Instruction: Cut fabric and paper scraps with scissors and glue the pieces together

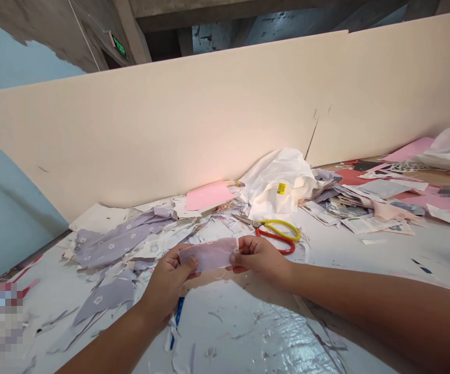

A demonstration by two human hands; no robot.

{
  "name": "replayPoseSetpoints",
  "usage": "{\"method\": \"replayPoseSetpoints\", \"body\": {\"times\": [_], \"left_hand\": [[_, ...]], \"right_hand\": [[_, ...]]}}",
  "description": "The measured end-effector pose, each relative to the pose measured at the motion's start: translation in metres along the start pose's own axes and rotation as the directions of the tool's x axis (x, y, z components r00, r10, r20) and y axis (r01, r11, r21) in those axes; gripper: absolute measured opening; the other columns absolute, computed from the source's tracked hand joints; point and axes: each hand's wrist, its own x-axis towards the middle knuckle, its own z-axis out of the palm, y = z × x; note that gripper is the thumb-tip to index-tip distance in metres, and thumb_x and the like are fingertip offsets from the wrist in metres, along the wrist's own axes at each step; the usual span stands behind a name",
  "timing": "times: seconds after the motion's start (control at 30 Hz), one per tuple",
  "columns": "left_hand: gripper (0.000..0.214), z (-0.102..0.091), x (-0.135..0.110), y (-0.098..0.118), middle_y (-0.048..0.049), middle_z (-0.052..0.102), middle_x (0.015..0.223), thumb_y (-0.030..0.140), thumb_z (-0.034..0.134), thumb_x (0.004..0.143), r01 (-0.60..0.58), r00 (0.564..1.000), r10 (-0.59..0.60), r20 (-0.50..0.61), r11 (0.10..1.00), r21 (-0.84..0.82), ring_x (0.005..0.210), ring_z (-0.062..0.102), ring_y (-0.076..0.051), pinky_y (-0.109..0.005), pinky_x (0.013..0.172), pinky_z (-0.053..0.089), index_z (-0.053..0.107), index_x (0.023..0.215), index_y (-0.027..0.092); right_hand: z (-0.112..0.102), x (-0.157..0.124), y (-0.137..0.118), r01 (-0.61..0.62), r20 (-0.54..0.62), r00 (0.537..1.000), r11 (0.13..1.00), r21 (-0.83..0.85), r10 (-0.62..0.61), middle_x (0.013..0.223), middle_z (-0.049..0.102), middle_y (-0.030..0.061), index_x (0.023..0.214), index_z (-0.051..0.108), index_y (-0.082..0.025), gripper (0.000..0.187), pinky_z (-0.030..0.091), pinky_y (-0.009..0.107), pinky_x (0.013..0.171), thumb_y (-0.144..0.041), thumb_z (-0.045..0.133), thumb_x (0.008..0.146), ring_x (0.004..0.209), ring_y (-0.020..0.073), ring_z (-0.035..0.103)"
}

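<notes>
Both hands hold one small pale pink-lilac paper strip (pixel 209 254) stretched flat just above the white table (pixel 248 332). My left hand (pixel 168 285) pinches its left end, thumb on top. At the strip's right end my right hand (pixel 259 257) is closed, fingers curled round the edge. A blue pen (pixel 177 317) lies on the table under my left wrist. Scissors with one yellow and one red handle (pixel 277 231) lie just beyond my right hand, blades pointing left.
Lilac flower-print paper scraps (pixel 119 241) and white offcuts litter the table's left. A pink sheet (pixel 208 196), a crumpled white bag (pixel 277 182) and printed papers (pixel 365 213) lie along the beige partition board (pixel 209 119).
</notes>
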Motion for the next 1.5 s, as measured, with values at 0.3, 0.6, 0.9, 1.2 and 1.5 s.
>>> {"method": "replayPoseSetpoints", "body": {"times": [0.3, 0.6, 0.9, 1.2, 1.5], "left_hand": [[0.039, 0.016, -0.015, 0.017, 0.0046, 0.057, 0.057, 0.032, 0.071, 0.055, 0.048, 0.998, -0.042, -0.052, 0.99, 0.131, 0.052, 0.052, -0.012, -0.022, 0.05, 0.041, 0.056, 0.089, 0.019], [0.04, 0.01, -0.009, 0.009, 0.0053, 0.059, 0.063, 0.031, 0.069, 0.058, -0.022, 0.998, 0.035, -0.056, 0.974, 0.224, 0.056, 0.053, -0.012, -0.021, 0.055, 0.041, 0.055, 0.093, 0.02], [0.047, 0.015, -0.013, 0.004, 0.003, 0.062, 0.072, 0.032, 0.071, 0.057, -0.051, 0.999, 0.051, 0.0, 0.984, 0.17, 0.064, 0.057, -0.014, -0.023, 0.058, 0.045, 0.051, 0.099, 0.022], [0.044, 0.017, -0.015, 0.004, 0.0037, 0.057, 0.071, 0.027, 0.07, 0.059, -0.091, 0.991, 0.111, -0.068, 0.964, 0.251, 0.064, 0.055, -0.013, -0.023, 0.059, 0.043, 0.048, 0.096, 0.021], [0.044, -0.024, 0.022, 0.032, -0.0073, 0.056, 0.108, 0.042, 0.051, 0.073, -0.261, 0.944, 0.324, -0.058, 0.843, 0.471, 0.086, 0.06, -0.021, -0.037, 0.079, 0.045, 0.041, 0.11, 0.022]], "right_hand": [[0.003, -0.003, -0.001, 0.046, 0.036, 0.998, 0.998, -0.036, -0.045, 0.062, 0.062, -0.0018, 0.072, 0.055, -0.015, 0.031, 0.046, 0.023, 0.057, -0.024, 0.076, 0.052, 0.055, 0.0093, 0.057], [0.003, -0.005, 0.001, 0.052, 0.062, 0.997, 0.995, -0.082, -0.047, 0.068, 0.063, -0.0003, 0.079, 0.054, -0.015, 0.034, 0.046, 0.025, 0.059, -0.025, 0.075, 0.055, 0.061, 0.0121, 0.059], [0.009, -0.007, -0.003, 0.086, -0.044, 0.995, 0.983, -0.163, -0.094, 0.064, 0.064, 0.0011, 0.084, 0.048, -0.016, 0.036, 0.046, 0.027, 0.056, -0.022, 0.071, 0.057, 0.058, 0.0145, 0.059], [0.019, -0.011, 0.003, 0.091, -0.09, 0.989, 0.97, -0.226, -0.114, 0.068, 0.059, -0.0026, 0.091, 0.049, -0.019, 0.042, 0.045, 0.025, 0.054, -0.023, 0.072, 0.057, 0.061, 0.0142, 0.057], [0.011, -0.01, 0.001, 0.031, -0.179, 0.98, 0.956, -0.291, -0.086, 0.071, 0.062, -0.0001, 0.091, 0.05, -0.019, 0.039, 0.046, 0.027, 0.056, -0.025, 0.07, 0.058, 0.064, 0.017, 0.059]]}}
